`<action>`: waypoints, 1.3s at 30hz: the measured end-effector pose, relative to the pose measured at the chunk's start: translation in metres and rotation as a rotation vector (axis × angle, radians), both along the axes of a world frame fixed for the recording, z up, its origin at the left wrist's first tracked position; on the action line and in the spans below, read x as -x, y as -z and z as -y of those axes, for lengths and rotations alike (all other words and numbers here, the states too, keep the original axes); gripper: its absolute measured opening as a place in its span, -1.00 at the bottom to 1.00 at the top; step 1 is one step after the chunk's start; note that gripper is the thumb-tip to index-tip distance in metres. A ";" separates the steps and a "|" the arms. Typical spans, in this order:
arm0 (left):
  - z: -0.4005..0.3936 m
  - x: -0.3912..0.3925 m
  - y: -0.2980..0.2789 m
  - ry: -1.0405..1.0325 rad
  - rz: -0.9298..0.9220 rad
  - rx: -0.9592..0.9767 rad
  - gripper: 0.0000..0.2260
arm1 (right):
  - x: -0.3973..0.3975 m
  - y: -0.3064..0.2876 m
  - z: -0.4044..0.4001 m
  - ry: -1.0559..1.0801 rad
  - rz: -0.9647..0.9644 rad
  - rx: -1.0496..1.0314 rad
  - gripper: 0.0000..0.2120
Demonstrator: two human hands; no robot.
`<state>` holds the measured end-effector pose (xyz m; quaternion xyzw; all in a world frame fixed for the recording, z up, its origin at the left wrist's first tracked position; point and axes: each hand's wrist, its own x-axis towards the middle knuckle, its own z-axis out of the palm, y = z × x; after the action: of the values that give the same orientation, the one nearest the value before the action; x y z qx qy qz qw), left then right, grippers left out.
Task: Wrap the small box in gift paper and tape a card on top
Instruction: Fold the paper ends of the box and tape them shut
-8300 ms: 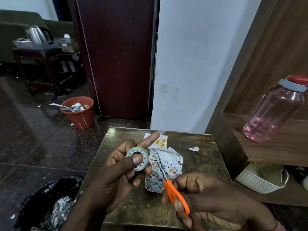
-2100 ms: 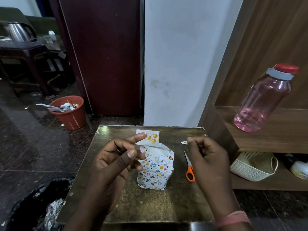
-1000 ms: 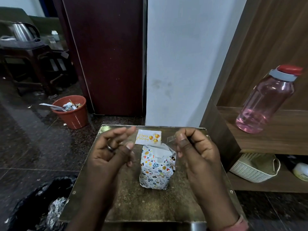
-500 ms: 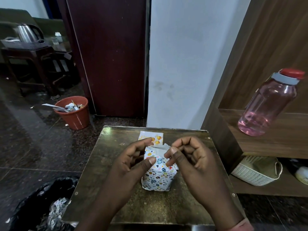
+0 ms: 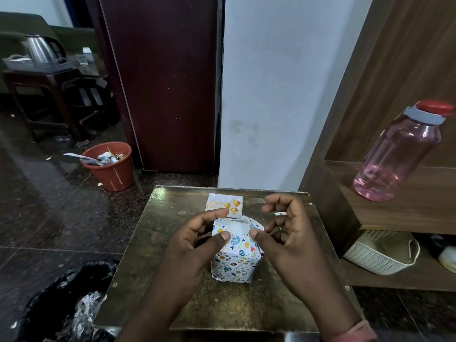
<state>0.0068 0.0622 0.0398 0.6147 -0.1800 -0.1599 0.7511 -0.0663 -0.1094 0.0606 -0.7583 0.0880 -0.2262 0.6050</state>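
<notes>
Standing upright near the middle of the table (image 5: 202, 304), the wrapped box (image 5: 234, 257) wears gift paper printed with small coloured shapes. The left hand (image 5: 197, 243) pinches the paper at the box's top left corner; the right hand (image 5: 283, 233) presses its thumb on the top right edge, with a clear tape strip (image 5: 254, 200) stuck to a raised fingertip. A birthday card (image 5: 224, 204) lies behind the box. A pink water bottle (image 5: 397, 156) stands on the shelf (image 5: 419, 206) to the right.
</notes>
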 end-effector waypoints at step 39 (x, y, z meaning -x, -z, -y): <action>-0.001 -0.003 0.007 -0.049 0.241 -0.194 -0.79 | 0.006 -0.017 -0.007 -0.044 -0.116 -0.051 -0.80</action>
<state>0.0094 0.0633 0.0324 0.7032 -0.2375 -0.0833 0.6650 -0.0725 -0.1027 0.0779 -0.7564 0.1118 -0.1662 0.6227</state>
